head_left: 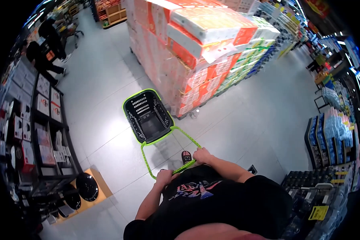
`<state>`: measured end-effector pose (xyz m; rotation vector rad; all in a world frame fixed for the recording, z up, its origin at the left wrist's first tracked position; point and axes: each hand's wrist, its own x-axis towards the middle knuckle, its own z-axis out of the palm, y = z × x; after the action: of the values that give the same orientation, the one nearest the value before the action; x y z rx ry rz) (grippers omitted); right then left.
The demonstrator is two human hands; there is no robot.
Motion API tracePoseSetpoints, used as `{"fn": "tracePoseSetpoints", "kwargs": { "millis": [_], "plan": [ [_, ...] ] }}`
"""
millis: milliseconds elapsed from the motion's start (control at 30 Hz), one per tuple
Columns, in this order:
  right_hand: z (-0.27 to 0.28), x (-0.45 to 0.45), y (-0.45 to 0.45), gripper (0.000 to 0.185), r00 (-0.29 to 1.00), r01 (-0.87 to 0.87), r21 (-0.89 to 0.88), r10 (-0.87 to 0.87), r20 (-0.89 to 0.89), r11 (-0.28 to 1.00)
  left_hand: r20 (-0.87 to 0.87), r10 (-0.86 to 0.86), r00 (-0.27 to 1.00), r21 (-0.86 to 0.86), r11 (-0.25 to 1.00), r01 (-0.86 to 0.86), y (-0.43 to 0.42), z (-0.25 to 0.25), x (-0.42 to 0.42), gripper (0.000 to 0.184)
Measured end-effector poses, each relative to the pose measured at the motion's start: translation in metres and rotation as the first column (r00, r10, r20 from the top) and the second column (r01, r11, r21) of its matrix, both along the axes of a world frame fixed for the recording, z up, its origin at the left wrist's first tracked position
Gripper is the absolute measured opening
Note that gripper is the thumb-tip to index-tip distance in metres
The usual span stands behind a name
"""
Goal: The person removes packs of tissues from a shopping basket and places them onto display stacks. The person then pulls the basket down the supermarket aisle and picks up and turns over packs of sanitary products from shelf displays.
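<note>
Both of my hands hold the bright green handle [185,167] of a shopping cart in front of my body. My left hand [164,176] is closed around the handle's left part. Farther right, my right hand [201,155] is wrapped around the handle's right corner. The cart's black basket [151,120] has a green rim and slotted walls, and its dark floor shows. Below the handle, one of my feet [186,157] in a dark sandal is on the tiles.
A tall pallet stack of wrapped red, white and green cartons [196,52] stands just beyond the cart. Shelves of boxed goods [44,116] line the left; bottled water packs [336,132] stand right. Two people in dark clothes [42,56] are at upper left.
</note>
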<state>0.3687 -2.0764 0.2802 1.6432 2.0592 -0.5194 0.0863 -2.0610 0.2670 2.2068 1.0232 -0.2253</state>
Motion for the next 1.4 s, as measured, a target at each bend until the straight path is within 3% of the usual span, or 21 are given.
{"fn": "tracePoseSetpoints", "kwargs": {
  "millis": [133, 300, 500, 633, 800, 900, 1033, 1333, 1400],
  "plan": [
    [0.037, -0.006, 0.025, 0.021, 0.997, -0.027, 0.005, 0.028, -0.076, 1.0, 0.0, 0.153, 0.988, -0.015, 0.988, -0.153, 0.01, 0.026, 0.003, 0.057],
    [0.051, 0.011, 0.056, 0.025, 0.991, -0.094, -0.006, 0.093, -0.099, 0.996, -0.046, 0.222, 0.974, -0.005, 0.975, -0.223, 0.024, 0.018, 0.022, 0.057],
    [0.029, 0.077, 0.101, 0.019, 0.984, -0.148, 0.175, 0.163, -0.078, 0.973, 0.003, 0.239, 0.971, -0.132, 0.963, -0.236, 0.055, 0.008, 0.08, 0.055],
    [0.031, 0.105, 0.129, 0.019, 0.97, -0.201, 0.208, 0.224, -0.091, 0.957, 0.028, 0.301, 0.953, -0.239, 0.928, -0.286, 0.07, 0.013, 0.105, 0.051],
    [0.015, 0.094, 0.155, 0.02, 0.958, -0.218, 0.226, 0.252, -0.134, 0.949, -0.03, 0.393, 0.919, -0.242, 0.889, -0.389, 0.081, -0.009, 0.095, 0.044],
    [0.004, 0.068, 0.169, 0.021, 0.956, -0.189, 0.202, 0.227, -0.185, 0.961, 0.005, 0.509, 0.861, 0.009, 0.86, -0.509, 0.09, 0.0, 0.077, 0.037],
    [0.0, 0.026, 0.198, 0.021, 0.943, -0.191, 0.092, 0.209, -0.259, 0.977, -0.072, 0.524, 0.848, 0.134, 0.848, -0.513, 0.118, 0.026, 0.047, 0.038],
    [-0.005, -0.033, 0.317, 0.02, 0.95, -0.223, 0.045, 0.227, -0.214, 0.974, 0.002, 0.55, 0.835, 0.16, 0.824, -0.543, 0.235, 0.011, -0.014, 0.035],
    [-0.001, -0.044, 0.355, 0.02, 0.957, -0.205, 0.053, 0.211, -0.201, 0.977, 0.048, 0.533, 0.844, 0.07, 0.842, -0.536, 0.272, 0.017, -0.028, 0.035]
  ]
}}
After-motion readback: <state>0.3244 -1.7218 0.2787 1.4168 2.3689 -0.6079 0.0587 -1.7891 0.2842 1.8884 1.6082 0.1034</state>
